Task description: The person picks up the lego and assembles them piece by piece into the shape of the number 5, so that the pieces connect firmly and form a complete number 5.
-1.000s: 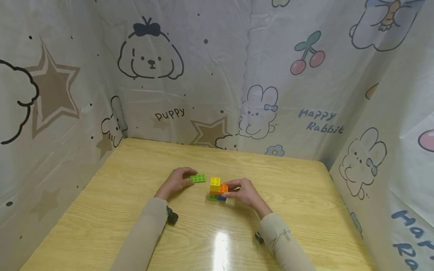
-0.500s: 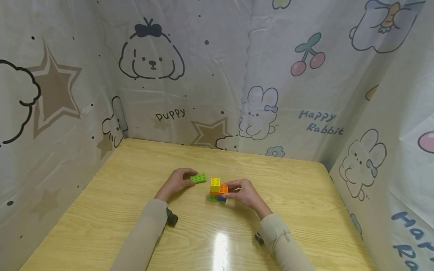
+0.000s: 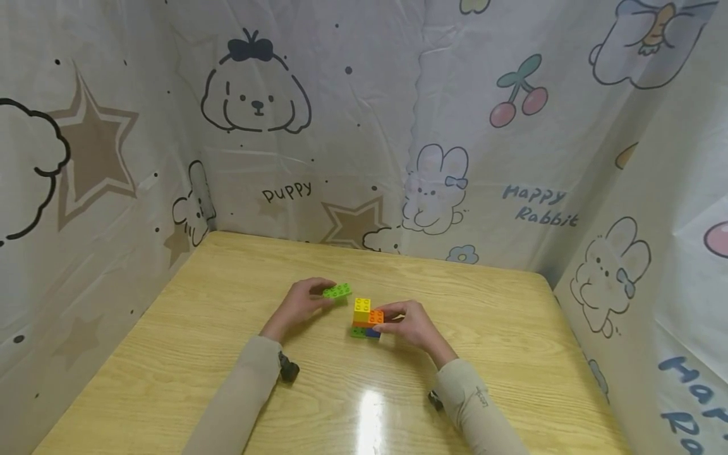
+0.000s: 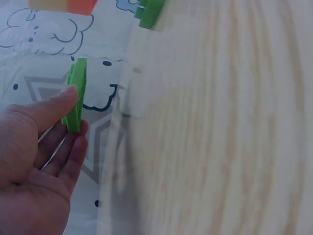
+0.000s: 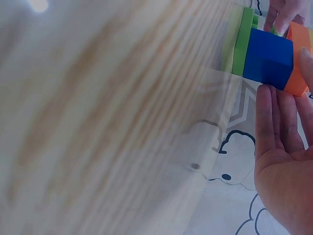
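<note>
A thin green brick (image 3: 338,291) is pinched by the left hand (image 3: 298,303); in the left wrist view this green brick (image 4: 76,95) stands clear of the table between thumb and fingers. Right of it stands a stack: a yellow brick (image 3: 361,309) and an orange brick (image 3: 376,316) over a blue brick (image 5: 269,58) and a green base piece (image 5: 242,44). The right hand (image 3: 414,325) grips the stack's right side at the orange brick, thumb on the near side. In the right wrist view, fingertips of the right hand (image 5: 288,147) touch the orange and blue bricks.
The wooden table (image 3: 318,404) has a cloth wall (image 3: 364,126) with cartoon prints behind it and on both sides. Small black devices (image 3: 289,368) are worn at both wrists.
The left hand has raised the green brick off the table and moved it slightly right and away, tilting it. The right hand and the stack have stayed in place.
</note>
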`<state>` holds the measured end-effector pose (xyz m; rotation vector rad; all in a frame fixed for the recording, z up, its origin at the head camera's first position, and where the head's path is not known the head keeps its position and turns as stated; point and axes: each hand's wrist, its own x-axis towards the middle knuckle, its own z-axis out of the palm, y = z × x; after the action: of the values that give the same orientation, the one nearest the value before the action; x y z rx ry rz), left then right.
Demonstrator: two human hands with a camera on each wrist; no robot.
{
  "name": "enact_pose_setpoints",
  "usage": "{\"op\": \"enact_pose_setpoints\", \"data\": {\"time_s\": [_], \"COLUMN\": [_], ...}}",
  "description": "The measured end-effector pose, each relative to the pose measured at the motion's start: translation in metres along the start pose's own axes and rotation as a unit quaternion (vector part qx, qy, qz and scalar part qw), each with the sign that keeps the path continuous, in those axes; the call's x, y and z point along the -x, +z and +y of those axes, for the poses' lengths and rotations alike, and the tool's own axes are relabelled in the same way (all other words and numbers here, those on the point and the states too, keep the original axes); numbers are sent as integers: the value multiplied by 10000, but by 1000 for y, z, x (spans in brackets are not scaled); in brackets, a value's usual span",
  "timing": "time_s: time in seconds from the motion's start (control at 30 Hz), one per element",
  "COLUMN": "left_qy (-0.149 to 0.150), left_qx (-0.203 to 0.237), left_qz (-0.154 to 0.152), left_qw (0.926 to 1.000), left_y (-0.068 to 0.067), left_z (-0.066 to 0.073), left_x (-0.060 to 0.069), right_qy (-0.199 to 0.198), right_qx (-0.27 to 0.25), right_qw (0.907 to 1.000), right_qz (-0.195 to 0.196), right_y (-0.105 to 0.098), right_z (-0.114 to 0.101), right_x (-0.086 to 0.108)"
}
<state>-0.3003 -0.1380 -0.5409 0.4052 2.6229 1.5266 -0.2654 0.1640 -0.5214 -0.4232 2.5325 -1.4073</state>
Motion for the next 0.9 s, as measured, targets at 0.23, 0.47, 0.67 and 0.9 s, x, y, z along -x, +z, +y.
{"op": "enact_pose_setpoints", "data": {"time_s": [0.23, 0.47, 0.67, 0.9], "left_qy": [220, 774, 988, 1137], "left_qx": [78, 81, 272, 156], "left_qz": [172, 206, 72, -64], "left_qw": [9996, 9968, 9947, 9934], "left_y": [-1, 1, 8, 16], "left_z": [15, 34, 50, 63], "left_x": [2, 5, 7, 12], "right_qy": [-19, 0, -58, -106], "right_qx": [42, 0, 1, 53], "right_qw": [10000, 10000, 10000, 9999], "right_qz": [-34, -52, -72, -98], "right_y": [0, -1, -2, -2], "right_z": [0, 1, 3, 3], "right_x": [0, -1, -2, -1]}}
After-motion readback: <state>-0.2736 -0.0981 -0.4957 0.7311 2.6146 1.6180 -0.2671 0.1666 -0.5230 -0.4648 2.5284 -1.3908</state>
